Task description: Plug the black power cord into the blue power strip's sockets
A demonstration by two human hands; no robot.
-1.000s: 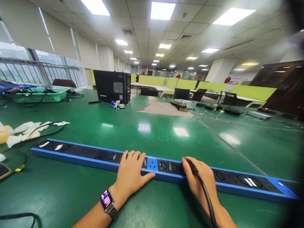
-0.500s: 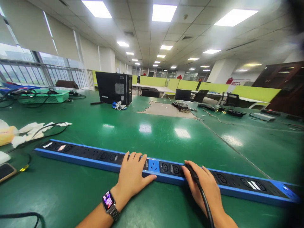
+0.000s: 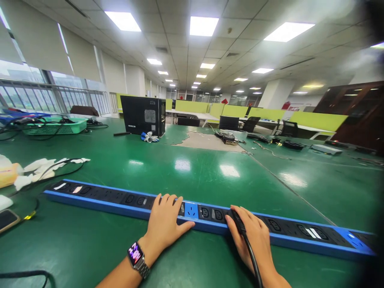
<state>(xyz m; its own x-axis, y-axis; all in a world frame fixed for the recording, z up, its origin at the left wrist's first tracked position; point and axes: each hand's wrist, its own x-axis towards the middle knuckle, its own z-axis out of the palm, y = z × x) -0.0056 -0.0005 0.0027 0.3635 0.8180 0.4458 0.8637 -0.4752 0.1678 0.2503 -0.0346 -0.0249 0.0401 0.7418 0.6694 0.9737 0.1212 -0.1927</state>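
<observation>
A long power strip (image 3: pixel 264 238) with a blue casing and black socket panels lies across the green table in front of me. My left hand (image 3: pixel 166 218), with a watch (image 3: pixel 135 253) on its wrist, grips the strip left of a blue socket (image 3: pixel 191 211). Its fingers reach over the top and its thumb lies along the near side. My right hand (image 3: pixel 253 236) is closed around a black plug (image 3: pixel 239 224) over the sockets right of the middle. From the plug a thick black cable (image 3: pixel 254 264) runs down toward me. The plug's front end is hidden, so I cannot tell how deep it sits.
On the left are a phone (image 3: pixel 9 220), white cloth (image 3: pixel 39 170) and a green basket (image 3: pixel 55 126) of cables. Further back stand a black computer case (image 3: pixel 141 116) and blue-white gloves (image 3: pixel 149 137). Loose hardware (image 3: pixel 226 138) lies beyond the strip. A table seam (image 3: pixel 288 188) runs diagonally at right.
The view has shifted slightly. Both hands keep their places on the strip, and the right hand still holds the plug over the same area.
</observation>
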